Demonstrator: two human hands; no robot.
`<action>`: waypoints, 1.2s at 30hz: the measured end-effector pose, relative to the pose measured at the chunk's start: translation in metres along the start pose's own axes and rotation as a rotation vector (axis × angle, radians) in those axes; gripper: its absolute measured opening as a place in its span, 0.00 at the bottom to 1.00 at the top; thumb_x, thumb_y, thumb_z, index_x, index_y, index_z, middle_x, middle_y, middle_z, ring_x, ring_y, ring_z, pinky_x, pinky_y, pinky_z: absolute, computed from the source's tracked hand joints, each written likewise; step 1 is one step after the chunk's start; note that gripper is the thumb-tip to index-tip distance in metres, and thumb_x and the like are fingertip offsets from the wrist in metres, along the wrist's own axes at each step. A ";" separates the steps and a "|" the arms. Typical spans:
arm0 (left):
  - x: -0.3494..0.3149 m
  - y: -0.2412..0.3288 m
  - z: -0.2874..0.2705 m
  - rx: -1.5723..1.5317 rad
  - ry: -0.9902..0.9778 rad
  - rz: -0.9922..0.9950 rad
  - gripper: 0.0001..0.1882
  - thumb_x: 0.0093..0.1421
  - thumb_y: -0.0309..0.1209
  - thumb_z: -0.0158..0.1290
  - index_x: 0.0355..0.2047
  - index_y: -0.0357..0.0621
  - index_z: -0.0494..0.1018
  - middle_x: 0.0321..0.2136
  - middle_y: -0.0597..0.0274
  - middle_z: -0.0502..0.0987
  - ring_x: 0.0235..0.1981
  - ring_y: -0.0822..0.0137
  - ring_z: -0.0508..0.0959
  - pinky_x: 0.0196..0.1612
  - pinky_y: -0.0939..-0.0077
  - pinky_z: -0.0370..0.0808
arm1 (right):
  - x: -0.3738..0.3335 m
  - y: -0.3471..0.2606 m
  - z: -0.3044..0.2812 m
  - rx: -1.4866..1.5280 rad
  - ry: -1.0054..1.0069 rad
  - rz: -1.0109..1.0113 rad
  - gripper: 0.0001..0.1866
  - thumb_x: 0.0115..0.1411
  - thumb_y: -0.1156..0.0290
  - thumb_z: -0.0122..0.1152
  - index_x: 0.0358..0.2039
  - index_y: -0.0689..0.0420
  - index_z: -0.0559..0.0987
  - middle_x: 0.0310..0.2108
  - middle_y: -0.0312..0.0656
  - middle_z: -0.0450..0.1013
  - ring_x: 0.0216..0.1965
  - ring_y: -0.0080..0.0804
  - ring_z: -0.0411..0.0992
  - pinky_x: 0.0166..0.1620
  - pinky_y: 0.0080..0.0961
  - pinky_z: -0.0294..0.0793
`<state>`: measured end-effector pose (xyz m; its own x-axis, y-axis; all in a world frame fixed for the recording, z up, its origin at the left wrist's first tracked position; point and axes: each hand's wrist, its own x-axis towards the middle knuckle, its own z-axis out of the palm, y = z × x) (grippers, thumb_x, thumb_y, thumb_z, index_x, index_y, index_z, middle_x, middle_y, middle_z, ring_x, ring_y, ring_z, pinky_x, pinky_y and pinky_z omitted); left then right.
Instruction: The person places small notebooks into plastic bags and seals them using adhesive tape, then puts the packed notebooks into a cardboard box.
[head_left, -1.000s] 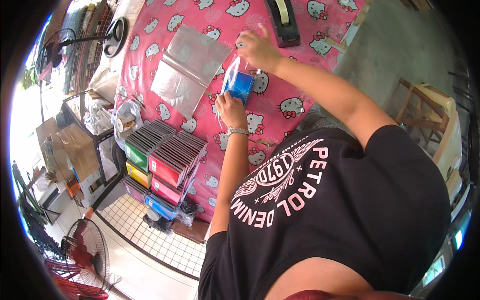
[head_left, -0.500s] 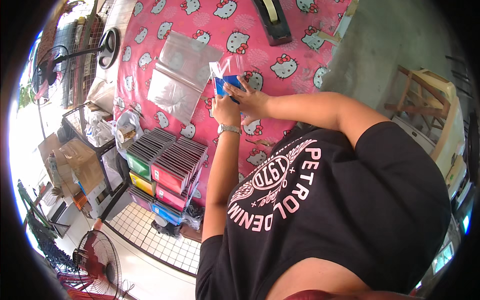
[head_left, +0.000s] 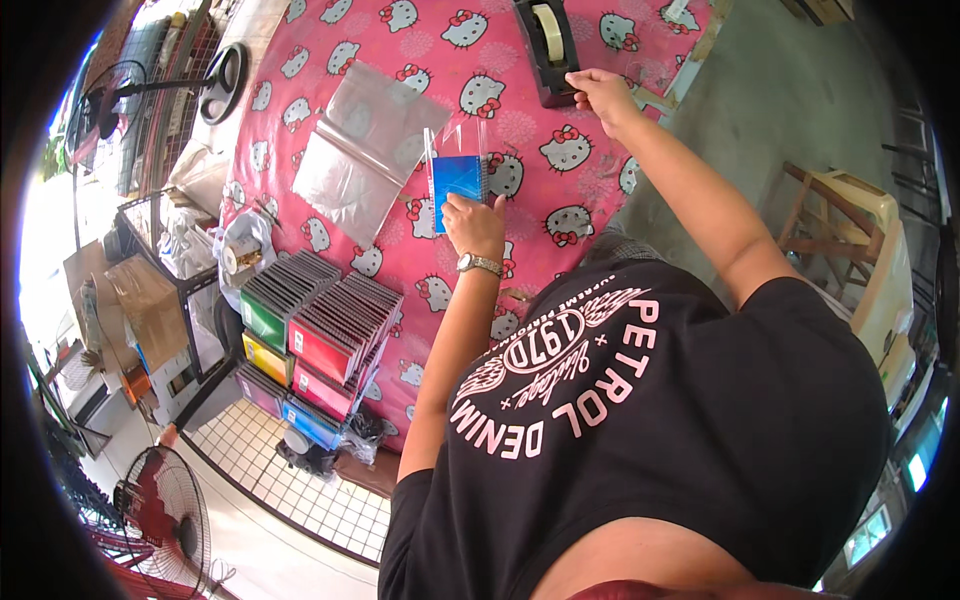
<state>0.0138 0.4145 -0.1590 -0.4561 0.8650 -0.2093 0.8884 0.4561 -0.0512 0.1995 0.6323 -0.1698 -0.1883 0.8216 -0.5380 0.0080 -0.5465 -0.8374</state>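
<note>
A blue spiral notebook [head_left: 458,176] lies in a clear plastic sleeve [head_left: 462,135] on the pink table. My left hand [head_left: 474,225] holds its lower part down, fingers bent over the cover and thumb off to the right side. Farther up and to the right, my right hand [head_left: 603,98] pinches at the cutting end of a black tape dispenser [head_left: 553,80], where the tape's end sits. The strip itself is too small to make out between my fingertips. Left of the notebook lie flat clear plastic sleeves [head_left: 362,150].
Stacks of spiral notebooks [head_left: 325,325] in several colours stand at the table's left edge. A plastic bag with a roll [head_left: 243,252] hangs beside them. Fans [head_left: 165,515] stand at the left, and a wooden and cream chair-like frame [head_left: 850,215] is at the right.
My right hand has left the notebook and moved up and right to the tape dispenser. My left hand has shifted lower on the notebook, which now shows more of its blue cover.
</note>
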 end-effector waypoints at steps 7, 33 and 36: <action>-0.014 -0.036 0.018 0.036 0.067 0.138 0.28 0.57 0.34 0.52 0.52 0.22 0.65 0.49 0.46 0.70 0.52 0.51 0.69 0.58 0.61 0.65 | -0.058 0.050 0.012 0.454 -0.047 -0.049 0.02 0.62 0.74 0.56 0.32 0.58 0.74 0.29 0.34 0.70 0.25 0.19 0.65 0.34 0.19 0.66; -0.055 -0.047 0.047 -0.101 0.338 -0.042 0.31 0.55 0.38 0.57 0.60 0.64 0.64 0.48 0.62 0.66 0.51 0.58 0.66 0.58 0.58 0.59 | -0.045 -0.008 0.194 -1.777 -1.024 -0.598 0.24 0.41 0.60 0.76 0.38 0.59 0.80 0.41 0.48 0.77 0.43 0.45 0.76 0.43 0.39 0.77; -0.079 -0.047 0.065 -0.035 0.285 -0.246 0.40 0.50 0.49 0.62 0.62 0.64 0.60 0.54 0.62 0.61 0.59 0.59 0.57 0.62 0.56 0.46 | -0.023 -0.018 0.196 -1.706 -1.010 -0.837 0.28 0.42 0.58 0.75 0.43 0.57 0.77 0.46 0.48 0.75 0.49 0.44 0.73 0.49 0.40 0.74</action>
<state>0.0111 0.3108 -0.2035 -0.6559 0.7500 0.0856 0.7506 0.6600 -0.0316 0.0111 0.5915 -0.1232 -0.9323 0.0707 -0.3548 0.2015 0.9159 -0.3472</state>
